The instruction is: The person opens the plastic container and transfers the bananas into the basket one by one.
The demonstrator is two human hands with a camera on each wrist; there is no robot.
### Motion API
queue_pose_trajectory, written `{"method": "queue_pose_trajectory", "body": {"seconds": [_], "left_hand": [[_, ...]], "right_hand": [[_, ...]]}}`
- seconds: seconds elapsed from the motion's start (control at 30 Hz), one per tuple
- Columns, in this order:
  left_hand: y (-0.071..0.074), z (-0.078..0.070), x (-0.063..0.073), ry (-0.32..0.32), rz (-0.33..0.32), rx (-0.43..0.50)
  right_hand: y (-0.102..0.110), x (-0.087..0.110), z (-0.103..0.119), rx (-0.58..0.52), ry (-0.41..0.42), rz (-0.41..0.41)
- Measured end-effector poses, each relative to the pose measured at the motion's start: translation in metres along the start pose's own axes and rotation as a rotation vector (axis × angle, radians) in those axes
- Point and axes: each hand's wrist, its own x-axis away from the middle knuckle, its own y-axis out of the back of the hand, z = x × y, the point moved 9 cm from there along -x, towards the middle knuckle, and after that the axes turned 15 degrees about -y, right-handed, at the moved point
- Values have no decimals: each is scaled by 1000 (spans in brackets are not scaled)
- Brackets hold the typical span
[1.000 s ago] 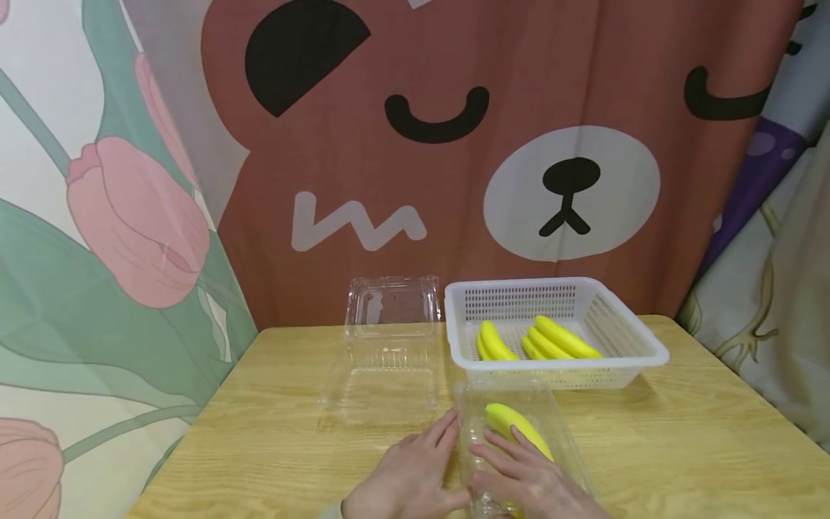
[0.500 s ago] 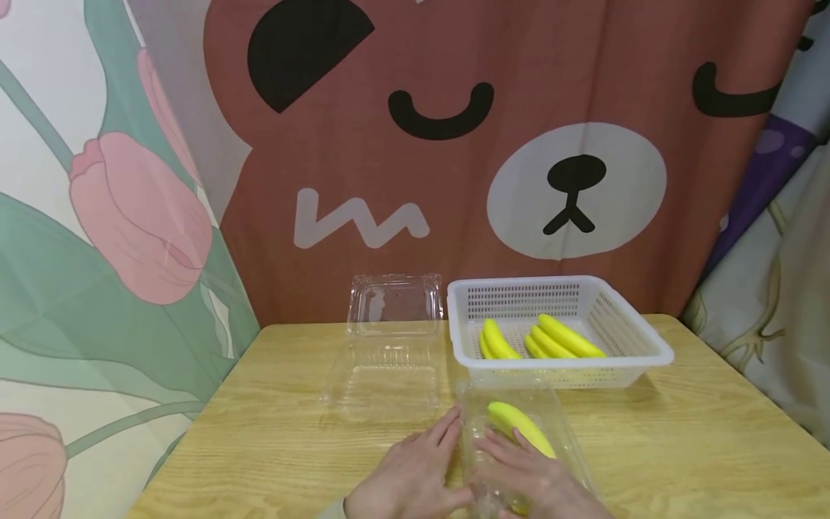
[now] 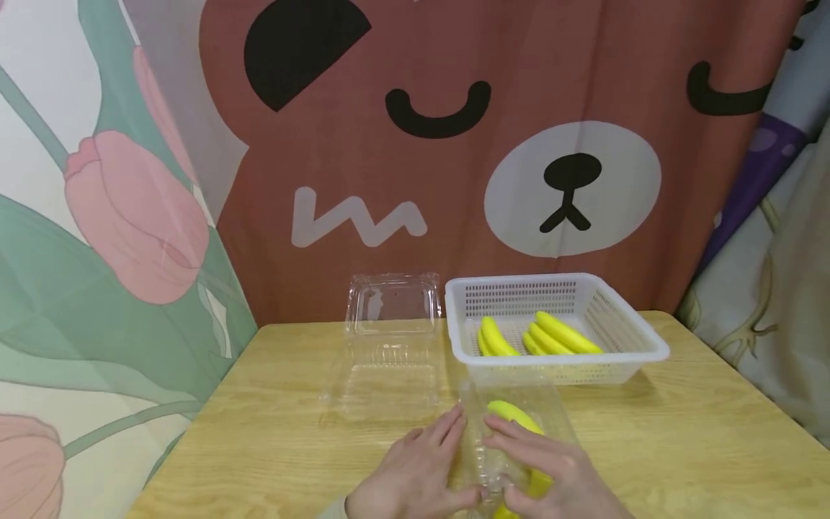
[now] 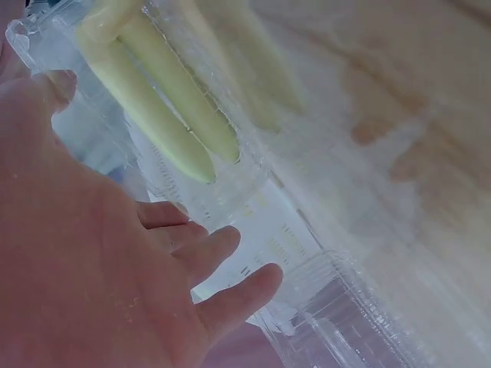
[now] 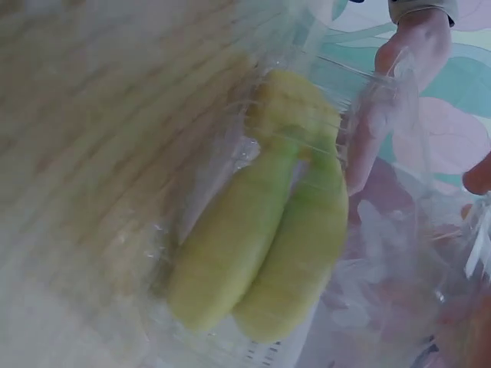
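Note:
A clear plastic clamshell box (image 3: 551, 396) lies at the table's front, its lid over a small bunch of yellow bananas (image 3: 512, 412). Two bananas (image 5: 230, 238), joined at the stem, show through the plastic in the right wrist view. Along the box's left side rests my left hand (image 3: 411, 472), fingers nearly straight and fingertips right at the edge; the left wrist view shows its fingers (image 4: 238, 299) spread beside the plastic. My right hand (image 3: 560, 468) lies over the lid, fingers extended leftward across it. Both thumbs come close together at the box's near left part.
Behind the box stands a white perforated basket (image 3: 558, 358) with two groups of bananas (image 3: 560, 335) inside. To its left, a second clear clamshell (image 3: 392, 393) sits with its lid up. A bear-print curtain (image 3: 363, 158) hangs behind the wooden table (image 3: 272, 432).
My right hand has shifted slightly right and lifted its knuckles, its fingers now higher across the lid. The left hand stays at the box's left side, its thumb slightly farther right.

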Motion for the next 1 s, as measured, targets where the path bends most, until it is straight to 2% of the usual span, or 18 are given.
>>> {"method": "queue_pose_trajectory", "body": {"seconds": [0.17,0.27,0.33,0.47,0.53,0.73,1.0], "left_hand": [[2,2,1,1,0,-11],[2,3,3,8,-8,4],[3,3,4,7,-14,25],[4,2,5,-3,-22,55],[5,2,5,-12,-21,64],[6,2,6,-50,-3,83],[7,0,6,-63,-8,72]], "right_hand": [[25,-2,10,-115,-34,-131],[37,2,14,-137,-89,-168],[41,8,14,-108,-155,-170],[48,19,6,42,-346,-165],[52,22,4,124,-396,-156],[62,27,5,146,-324,-172],[74,31,9,151,-322,-282]]}}
